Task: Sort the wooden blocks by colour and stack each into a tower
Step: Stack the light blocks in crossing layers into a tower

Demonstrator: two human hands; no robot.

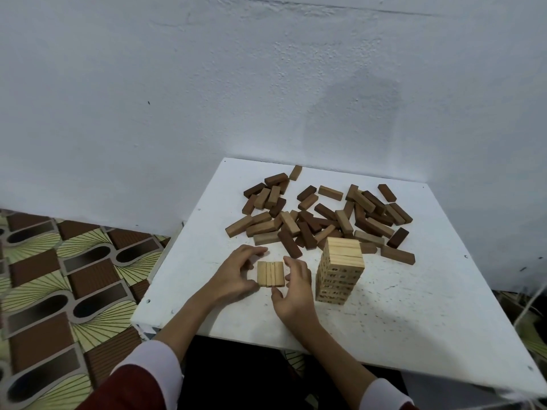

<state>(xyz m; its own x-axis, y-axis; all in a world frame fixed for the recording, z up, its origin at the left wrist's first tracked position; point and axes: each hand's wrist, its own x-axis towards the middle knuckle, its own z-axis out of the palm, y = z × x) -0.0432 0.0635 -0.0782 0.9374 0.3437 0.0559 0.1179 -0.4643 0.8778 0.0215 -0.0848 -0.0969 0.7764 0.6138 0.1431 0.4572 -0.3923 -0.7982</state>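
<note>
A row of three pale wooden blocks (270, 274) lies flat, side by side, on the white table (414, 315). My left hand (236, 275) curls round the row's left side. My right hand (293, 288) curls round its right side, thumb at the near end. Just right of my right hand stands a tower of pale blocks (339, 270), several layers high. Behind both lies a loose pile of mid-brown and dark-brown blocks (322, 220), spread across the back of the table.
A white wall (266, 84) rises directly behind the table. Patterned flooring (59, 276) lies to the left, below the table's left edge. One dark block (397, 255) lies just right of the tower's top. White cord (529, 306) hangs at the far right.
</note>
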